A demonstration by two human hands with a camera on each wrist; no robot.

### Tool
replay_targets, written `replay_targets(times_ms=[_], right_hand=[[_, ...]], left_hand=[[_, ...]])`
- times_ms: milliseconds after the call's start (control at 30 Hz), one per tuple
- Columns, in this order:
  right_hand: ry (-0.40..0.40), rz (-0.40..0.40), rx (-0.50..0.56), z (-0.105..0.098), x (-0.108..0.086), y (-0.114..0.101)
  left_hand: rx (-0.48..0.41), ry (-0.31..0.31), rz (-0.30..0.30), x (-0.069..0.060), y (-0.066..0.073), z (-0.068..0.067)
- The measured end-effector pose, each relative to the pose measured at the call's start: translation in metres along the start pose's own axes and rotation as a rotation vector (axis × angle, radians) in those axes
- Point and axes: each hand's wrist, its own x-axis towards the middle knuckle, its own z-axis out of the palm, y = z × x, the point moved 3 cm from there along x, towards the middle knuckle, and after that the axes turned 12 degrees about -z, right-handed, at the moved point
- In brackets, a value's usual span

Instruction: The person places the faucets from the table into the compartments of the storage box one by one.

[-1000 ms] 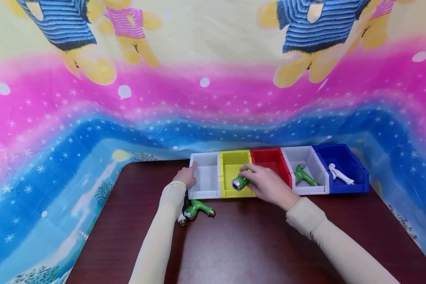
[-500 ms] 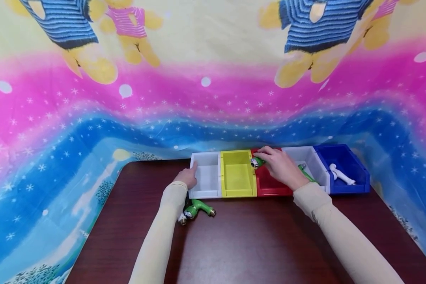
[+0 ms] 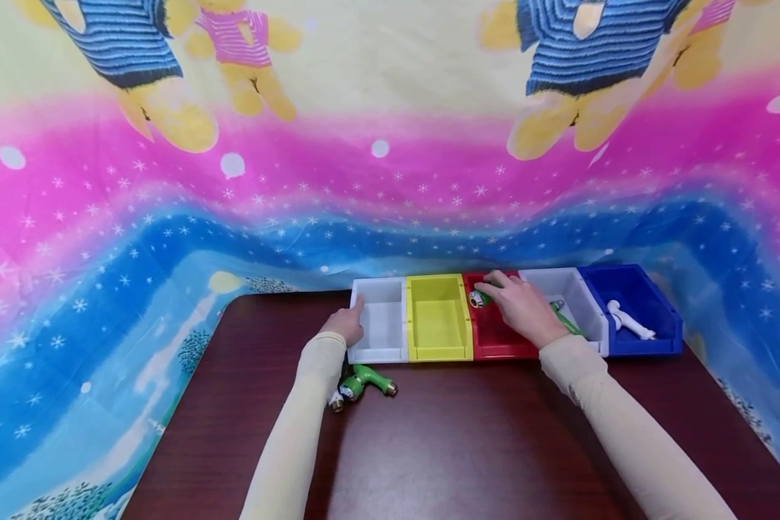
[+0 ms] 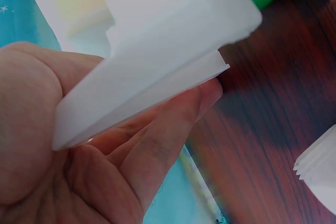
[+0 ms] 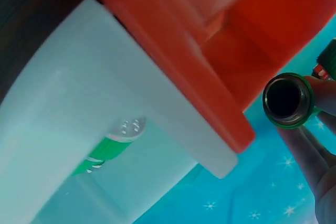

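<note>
Left white bin (image 3: 378,354): our left hand (image 3: 346,325) pinches its wall | red bin (image 3: 505,351): our right hand (image 3: 523,307) pinches the green tap (image 3: 479,297) over it, height unclear | tap: we judge it hefty, stiff, slick; we'd hold it mid-body.

The green faucet (image 3: 478,297) gripped by the right hand (image 3: 521,307) shifts from left of the red bin (image 3: 494,338) to over its rear portion. Hand and cuff (image 3: 572,360) now partly cover the second green faucet (image 3: 566,321), right of the red bin.
</note>
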Motion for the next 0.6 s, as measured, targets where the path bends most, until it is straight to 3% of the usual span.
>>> replay_targets(times_ms=[433,600], right_hand=[[-0.11,0.054,-0.029,0.012,-0.005,0.006],[-0.115,0.03,-0.046,0.014,-0.008,0.007]], left_hand=[[-0.001,0.007,0.003,0.0,0.0,0.0],[-0.004,-0.008,-0.007,0.003,0.0,0.002]])
